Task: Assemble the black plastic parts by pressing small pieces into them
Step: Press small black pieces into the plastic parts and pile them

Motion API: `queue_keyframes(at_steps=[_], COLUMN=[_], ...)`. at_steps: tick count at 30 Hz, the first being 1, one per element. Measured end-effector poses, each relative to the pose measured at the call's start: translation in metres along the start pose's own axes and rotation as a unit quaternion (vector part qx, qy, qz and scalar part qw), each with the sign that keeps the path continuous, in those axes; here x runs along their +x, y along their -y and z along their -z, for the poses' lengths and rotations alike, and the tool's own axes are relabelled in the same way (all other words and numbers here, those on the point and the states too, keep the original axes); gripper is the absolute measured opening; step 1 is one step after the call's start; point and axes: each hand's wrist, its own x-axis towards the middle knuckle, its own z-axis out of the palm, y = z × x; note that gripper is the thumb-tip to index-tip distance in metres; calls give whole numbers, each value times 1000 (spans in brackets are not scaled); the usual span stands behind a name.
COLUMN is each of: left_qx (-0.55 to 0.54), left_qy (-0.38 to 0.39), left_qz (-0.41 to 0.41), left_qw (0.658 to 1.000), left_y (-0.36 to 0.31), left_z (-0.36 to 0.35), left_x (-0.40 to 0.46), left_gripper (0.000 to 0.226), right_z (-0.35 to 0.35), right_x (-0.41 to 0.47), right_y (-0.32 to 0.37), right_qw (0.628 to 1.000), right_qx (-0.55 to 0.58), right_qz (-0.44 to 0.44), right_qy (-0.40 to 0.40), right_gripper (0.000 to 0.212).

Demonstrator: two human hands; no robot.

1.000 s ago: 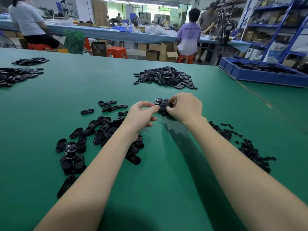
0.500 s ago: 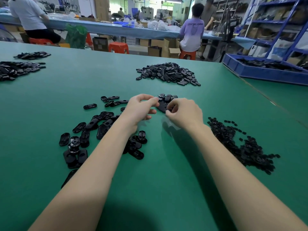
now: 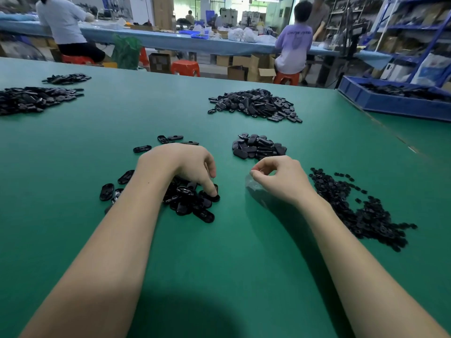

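I count two hands: left hand, right hand. Six heaps of black parts lie on the one green worktop, each too dense to count by piece. One blue tray sits at two o'clock. Three people sit or stand at twelve o'clock.

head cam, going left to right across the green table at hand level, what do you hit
Loose oval black parts → left hand reaching into the pile of oval parts → right hand, fingers curled → heap of small black pieces.
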Motion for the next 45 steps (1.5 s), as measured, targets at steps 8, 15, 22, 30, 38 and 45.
queue_keyframes(at_steps=[8,15,22,30,38,45], left_qx=[24,29,-78,-242,-381,-422], left_qy=[7,-9,-8,-84,-156,-122], left_qz=[13,-6,-89,-198,-222,-168], left_qw=[1000,1000,993,946,884,882], left_y=[-6,-12,-17,-58,-92,-87], left_z=[-6,-9,-13,-32,-63,-64], left_x=[2,4,7,12,16,18], left_gripper=[37,34,14,11,14,15], right_z=[8,14,45,88,113,100], right_x=[-1,-3,-3,-6,-12,-13], right_y=[-11,-6,-9,-31,-40,-37], right_qw=[1000,999,995,993,954,946], right_qx=[15,33,91,-14,-194,-202], right_qz=[-15,-9,-24,-98,-197,-220], right_qy=[16,28,44,69,115,124], right_gripper=[12,11,13,12,7,13])
